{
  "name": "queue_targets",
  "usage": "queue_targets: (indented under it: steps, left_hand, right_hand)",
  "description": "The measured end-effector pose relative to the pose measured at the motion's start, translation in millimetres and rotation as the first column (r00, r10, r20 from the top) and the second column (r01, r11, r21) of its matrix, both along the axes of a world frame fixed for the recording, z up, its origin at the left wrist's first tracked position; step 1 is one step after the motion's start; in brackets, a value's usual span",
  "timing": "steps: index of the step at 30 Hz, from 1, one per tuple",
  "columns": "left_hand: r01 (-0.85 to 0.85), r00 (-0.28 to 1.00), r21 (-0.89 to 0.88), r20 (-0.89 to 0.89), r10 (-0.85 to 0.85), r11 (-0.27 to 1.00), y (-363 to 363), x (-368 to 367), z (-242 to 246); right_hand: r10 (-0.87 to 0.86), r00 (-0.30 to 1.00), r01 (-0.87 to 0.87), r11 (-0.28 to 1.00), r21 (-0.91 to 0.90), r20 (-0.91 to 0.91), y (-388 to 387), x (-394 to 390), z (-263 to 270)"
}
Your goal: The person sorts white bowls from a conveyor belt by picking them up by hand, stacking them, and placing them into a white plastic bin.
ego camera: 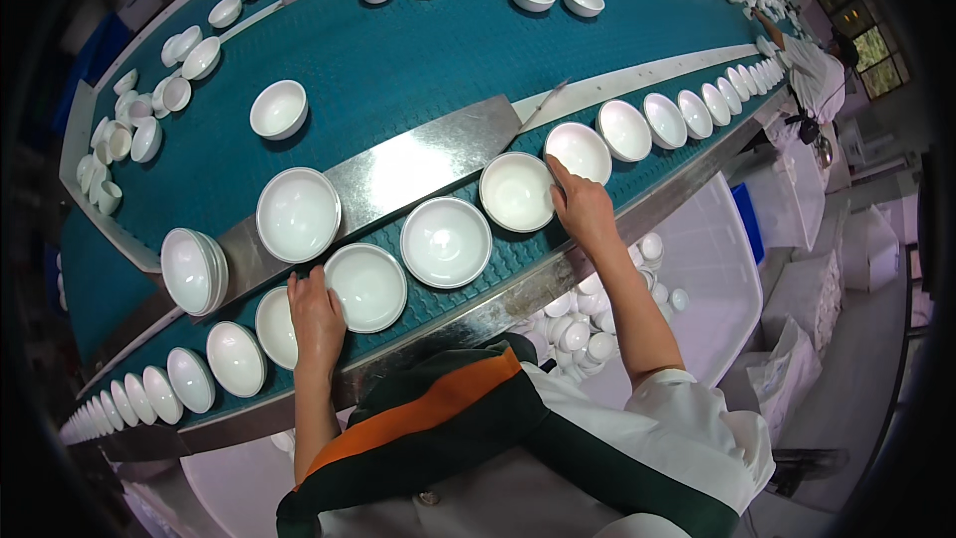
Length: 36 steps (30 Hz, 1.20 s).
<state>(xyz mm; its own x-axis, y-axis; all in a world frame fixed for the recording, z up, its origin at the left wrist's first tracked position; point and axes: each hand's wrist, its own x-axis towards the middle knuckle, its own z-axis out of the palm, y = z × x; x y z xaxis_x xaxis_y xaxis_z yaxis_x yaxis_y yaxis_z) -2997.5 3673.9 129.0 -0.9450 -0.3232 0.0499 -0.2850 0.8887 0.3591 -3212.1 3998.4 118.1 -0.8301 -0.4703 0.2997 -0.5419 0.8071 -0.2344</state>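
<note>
My left hand (317,317) is over the near conveyor lane, between a partly covered white bowl (275,329) on its left and another white bowl (366,288) on its right. Its thumb lies by the right bowl's rim; whether it grips a rim is unclear. With index finger and thumb apart, my right hand (588,211) reaches the rims of two neighbouring bowls, a nearer bowl (517,192) and a farther bowl (577,152). Between my hands sits one more upright bowl (446,243). All stand in a single row on the teal belt (399,336).
A bowl stack (193,271) and a wide bowl (299,215) rest by the metal divider plate (418,161). A lone bowl (278,110) and scattered bowls occupy the main belt (403,60). Below the metal edge, a white bin (706,291) holds small dishes. A co-worker (814,75) stands far right.
</note>
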Motion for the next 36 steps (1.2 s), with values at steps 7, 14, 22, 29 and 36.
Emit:
queue_targets:
  steps: [7, 14, 22, 29, 36]
  left_hand:
    - [0.039, 0.952, -0.097, -0.298, -0.066, 0.995, 56, -25, 22]
    - [0.023, 1.0, -0.019, -0.017, -0.024, 1.0, 79, -67, -3]
    - [0.032, 0.973, -0.076, -0.226, -0.049, 0.997, 114, -78, 19]
    - [0.1, 0.975, 0.027, -0.201, -0.092, 0.995, 166, -145, -2]
    - [0.005, 0.995, 0.074, -0.098, 0.002, 0.997, 169, -150, -6]
  right_hand:
    - [-0.02, 1.0, 0.019, 0.999, -0.049, -0.022, 18, -1, -9]
    - [0.1, 0.995, -0.102, 0.99, -0.1, -0.02, 26, -5, 0]
    - [0.037, 0.999, -0.035, 0.941, -0.336, 0.001, 79, -45, 10]
    - [0.113, 0.994, -0.113, 0.989, -0.092, -0.009, 122, -74, 0]
    - [0.161, 0.973, -0.105, 0.947, -0.305, 0.164, 147, -82, 5]
